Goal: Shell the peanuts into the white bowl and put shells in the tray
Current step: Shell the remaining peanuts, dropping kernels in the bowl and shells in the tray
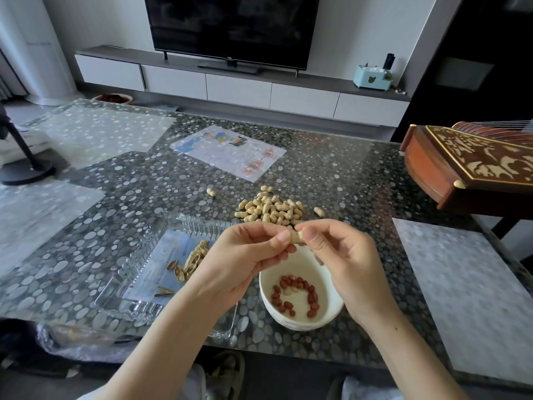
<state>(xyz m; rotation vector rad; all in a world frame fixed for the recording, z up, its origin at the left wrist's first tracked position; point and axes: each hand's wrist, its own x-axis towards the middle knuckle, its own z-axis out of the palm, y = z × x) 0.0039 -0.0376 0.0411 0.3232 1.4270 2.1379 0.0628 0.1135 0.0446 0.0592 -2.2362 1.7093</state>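
Pebble-patterned table [346, 180] is spreading out under everything, and closest to the camera both hands are meeting above it. The left hand [245, 261] and the right hand [343, 255] are each pinching one end of a single peanut [297, 237], thumbs and forefingers curled tight on its shell while the other fingers are folding loosely behind. Directly under the hands the white bowl [301, 265] is sitting with a ring of red-skinned kernels [300, 295] in its bottom, its near-left rim partly hidden by the left wrist. Just left of the left hand the clear tray [135, 249] is holding a small heap of empty shells [194, 259], some covered by that hand. Just beyond the fingertips the pile of unshelled peanuts [269, 209] is lying, with strays beside it. Farther out a printed sheet [227, 151] is lying flat, a carved wooden instrument [467, 166] is jutting in well to the right of the right hand, and a dark television [230, 24] is standing at the back.
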